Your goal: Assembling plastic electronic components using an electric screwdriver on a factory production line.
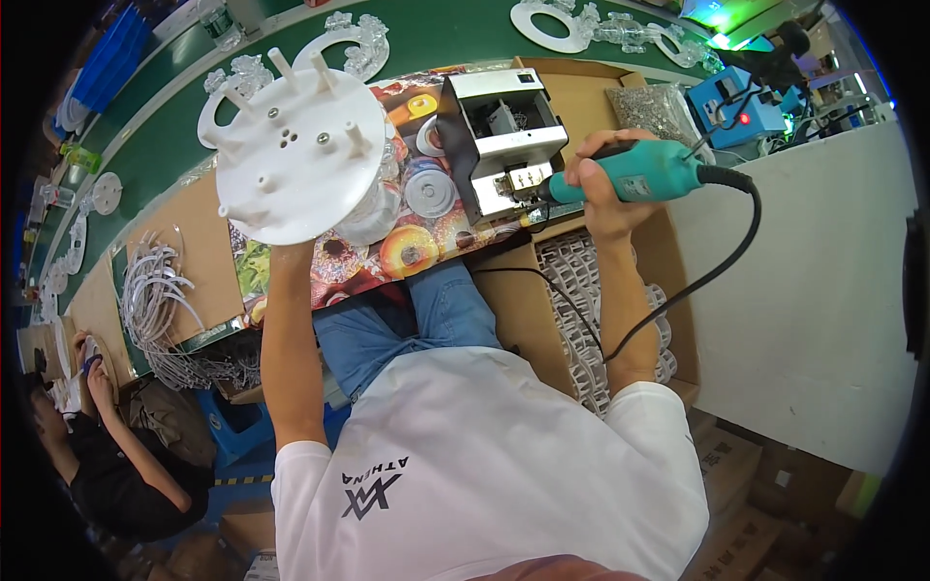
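Mid screw-pickup: right hand [603, 179] gripping teal screwdriver [639, 174] at the screw feeder [504, 136] (left of that, left hand [291, 254] holds white disc [298, 155]); next, seat the screw

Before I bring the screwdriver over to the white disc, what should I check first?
1. Left hand supports white disc from below: ok.
2. Disc's pegs point up, screw holes exposed: ok.
3. Right hand wrapped around teal screwdriver: ok.
4. Screwdriver tip at the metal screw feeder; screw picked up: cannot tell.
5. Black cord hangs free to the right, away from the disc: ok.
6. Path between feeder and disc free of obstacles: ok.
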Available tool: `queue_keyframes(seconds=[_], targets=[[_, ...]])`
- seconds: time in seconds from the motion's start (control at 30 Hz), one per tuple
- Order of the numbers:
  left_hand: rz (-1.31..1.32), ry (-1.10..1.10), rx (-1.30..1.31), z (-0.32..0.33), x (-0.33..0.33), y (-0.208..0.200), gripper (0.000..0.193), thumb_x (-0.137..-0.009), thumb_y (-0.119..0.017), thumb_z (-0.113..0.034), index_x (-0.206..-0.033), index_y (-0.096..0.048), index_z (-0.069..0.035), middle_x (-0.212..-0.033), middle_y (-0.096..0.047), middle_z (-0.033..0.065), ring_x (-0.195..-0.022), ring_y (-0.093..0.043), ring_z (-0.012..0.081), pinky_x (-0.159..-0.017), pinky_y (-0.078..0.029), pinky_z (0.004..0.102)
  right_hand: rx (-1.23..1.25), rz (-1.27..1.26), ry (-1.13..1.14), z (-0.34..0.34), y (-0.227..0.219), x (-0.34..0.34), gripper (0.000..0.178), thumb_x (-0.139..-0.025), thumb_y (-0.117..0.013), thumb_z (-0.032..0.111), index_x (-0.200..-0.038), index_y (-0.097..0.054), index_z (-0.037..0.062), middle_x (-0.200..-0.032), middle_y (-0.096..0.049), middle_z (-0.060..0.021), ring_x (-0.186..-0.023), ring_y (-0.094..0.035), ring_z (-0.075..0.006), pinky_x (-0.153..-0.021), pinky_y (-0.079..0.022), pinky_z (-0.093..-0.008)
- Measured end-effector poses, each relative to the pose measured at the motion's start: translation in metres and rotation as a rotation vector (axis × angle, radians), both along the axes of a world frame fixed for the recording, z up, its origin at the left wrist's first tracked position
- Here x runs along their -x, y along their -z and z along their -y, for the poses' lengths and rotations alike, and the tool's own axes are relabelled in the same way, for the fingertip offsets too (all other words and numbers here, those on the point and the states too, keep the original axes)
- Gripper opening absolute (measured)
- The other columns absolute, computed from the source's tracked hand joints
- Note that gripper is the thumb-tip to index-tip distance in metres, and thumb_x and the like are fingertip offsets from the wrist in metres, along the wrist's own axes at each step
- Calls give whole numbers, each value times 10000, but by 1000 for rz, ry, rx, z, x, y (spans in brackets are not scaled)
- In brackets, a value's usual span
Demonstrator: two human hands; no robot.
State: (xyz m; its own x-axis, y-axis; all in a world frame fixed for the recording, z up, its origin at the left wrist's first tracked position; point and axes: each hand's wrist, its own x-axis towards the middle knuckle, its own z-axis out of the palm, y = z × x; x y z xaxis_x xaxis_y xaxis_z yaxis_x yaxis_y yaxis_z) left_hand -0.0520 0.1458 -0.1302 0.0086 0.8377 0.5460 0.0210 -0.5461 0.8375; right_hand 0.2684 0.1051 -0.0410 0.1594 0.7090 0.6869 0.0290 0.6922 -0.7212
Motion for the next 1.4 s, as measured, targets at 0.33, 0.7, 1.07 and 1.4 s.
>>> queue_keyframes(seconds=[0.33, 0.7, 1.07, 1.4], targets=[[-111, -26, -69, 3, 8, 2, 1020, -649, -823, -326, -1427, -217, -66, -1409, -365, 139, -1301, -363, 285, -1110, -271, 423, 13, 18, -21, -1, 5, 1, 472, -719, -662, -75, -1120, -439, 34, -822, -599, -161, -587, -566, -193, -526, -489, -315], [-209, -92, -238, -20, -6, 4, 1022, -654, -824, -302, -1433, -207, -64, -1424, -342, 147, -1315, -340, 295, -1109, -277, 422, -19, -96, -186, 21, -102, 30, 411, -785, -567, -4, -1172, -433, 15, -899, -595, -184, -553, -527, -176, -520, -471, -343], [-96, -331, -412, -25, -36, -20, 1094, -559, -869, -318, -1390, -237, 10, -1306, -428, 204, -1215, -453, 313, -1016, -365, 423, -219, 92, -744, 0, -271, 82, 346, -854, -462, 152, -1031, -493, -144, -909, -526, -185, -598, -456, -156, -546, -393, -289], [-359, -253, -508, -7, -25, -64, 745, -608, -815, -197, -1238, -474, 10, -1122, -626, 132, -1034, -611, 209, -954, -440, 356, -78, 94, -390, 7, -260, 188, 213, -747, -628, 178, -755, -605, -33, -562, -556, -74, -465, -543, -147, -452, -459, -284]])
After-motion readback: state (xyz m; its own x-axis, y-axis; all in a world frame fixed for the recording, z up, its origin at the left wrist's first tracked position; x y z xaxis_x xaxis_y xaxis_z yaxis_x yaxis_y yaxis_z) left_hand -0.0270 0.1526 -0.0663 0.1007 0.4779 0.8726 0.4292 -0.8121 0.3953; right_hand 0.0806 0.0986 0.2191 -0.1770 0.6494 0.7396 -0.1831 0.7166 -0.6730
